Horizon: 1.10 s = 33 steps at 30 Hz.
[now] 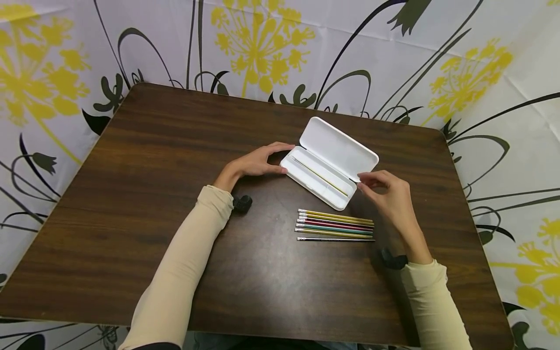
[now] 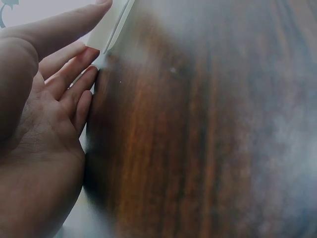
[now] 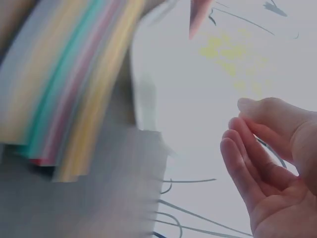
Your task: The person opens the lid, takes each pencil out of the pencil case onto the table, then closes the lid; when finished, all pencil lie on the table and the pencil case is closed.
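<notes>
A white pencil case (image 1: 339, 148) lies with its lid folded back. One yellow pencil (image 1: 321, 177) rests inside its base (image 1: 306, 182). My left hand (image 1: 258, 161) holds the left end of the case, thumb at the near corner and fingers at the far one. The left wrist view shows that hand (image 2: 49, 99) beside a pale edge of the case (image 2: 106, 29). At the opposite end, the fingertips of my right hand (image 1: 389, 194) are right at the corner by the hinge. In the right wrist view nothing shows between the thumb and fingers of that hand (image 3: 272, 158).
Several pencils (image 1: 334, 223) in gold, red, green and dark colours lie side by side on the brown table (image 1: 175, 136), just in front of the case. A black pencil (image 1: 334, 239) lies nearest to me. Flower-patterned cloth (image 1: 262, 43) hangs behind the table.
</notes>
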Tool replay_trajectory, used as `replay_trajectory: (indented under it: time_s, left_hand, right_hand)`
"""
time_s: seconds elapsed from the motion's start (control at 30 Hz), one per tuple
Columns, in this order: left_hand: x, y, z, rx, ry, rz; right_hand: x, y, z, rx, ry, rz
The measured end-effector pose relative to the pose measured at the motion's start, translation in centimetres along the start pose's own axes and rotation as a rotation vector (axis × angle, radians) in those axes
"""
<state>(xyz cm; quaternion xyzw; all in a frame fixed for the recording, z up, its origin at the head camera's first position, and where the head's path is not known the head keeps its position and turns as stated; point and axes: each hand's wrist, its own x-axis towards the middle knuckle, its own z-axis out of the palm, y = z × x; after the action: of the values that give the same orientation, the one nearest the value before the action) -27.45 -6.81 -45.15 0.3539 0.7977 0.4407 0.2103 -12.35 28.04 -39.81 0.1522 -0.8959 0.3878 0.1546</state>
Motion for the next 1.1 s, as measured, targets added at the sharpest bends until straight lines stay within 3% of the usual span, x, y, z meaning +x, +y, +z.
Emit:
replay_trajectory:
  time_s: [0.13, 0.33, 0.57, 0.73, 0.97, 1.1]
  left_hand:
    - [-0.1, -0.2, 0.2, -0.011, -0.001, -0.009]
    - [-0.1, -0.1, 0.3, -0.006, -0.006, -0.006]
    - [0.0, 0.0, 0.2, 0.002, -0.005, -0.001]
    - [0.0, -0.1, 0.2, 0.000, -0.010, 0.002]
    - [-0.2, 0.0, -0.1, 0.008, 0.003, -0.006]
    - [-0.4, 0.6, -0.1, -0.006, 0.000, 0.001]
  right_hand:
    - [2.0, 0.2, 0.2, -0.001, 0.009, 0.009]
    - [2.8, 0.3, 0.3, -0.003, -0.028, 0.021]
    - [2.8, 0.3, 2.1, -0.106, -0.207, 0.095]
    - [2.5, 0.1, 3.6, -0.201, -0.346, 0.096]
    - [2.6, -0.4, 4.6, -0.256, -0.393, 0.045]
    - [2.8, -0.4, 4.7, -0.246, -0.424, 0.056]
